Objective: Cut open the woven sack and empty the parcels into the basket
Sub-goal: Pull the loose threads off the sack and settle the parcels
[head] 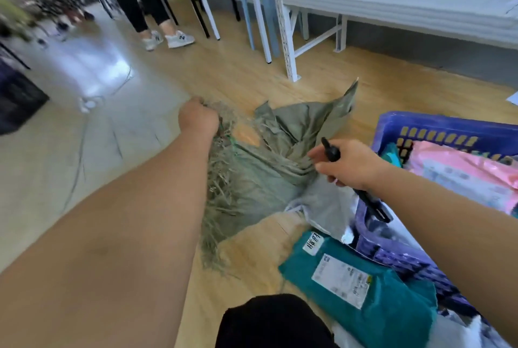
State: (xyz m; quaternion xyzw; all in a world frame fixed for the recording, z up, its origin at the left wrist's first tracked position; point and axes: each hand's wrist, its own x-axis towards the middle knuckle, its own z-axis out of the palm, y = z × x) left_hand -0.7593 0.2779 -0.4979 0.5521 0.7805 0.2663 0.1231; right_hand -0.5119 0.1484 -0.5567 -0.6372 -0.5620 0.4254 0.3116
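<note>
Left hand (198, 118) grips frayed sack (260, 168) edge; right hand (347, 162) pinches sack, apparently holding black cutter (330, 151)

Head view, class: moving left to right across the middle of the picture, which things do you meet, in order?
Left hand gripping the frayed edge of the green woven sack → right hand holding a black cutter → purple plastic basket → pink plastic parcel in it.

Sack (260, 174) left of basket (437, 129) (parcels (462, 171) inside).
</note>
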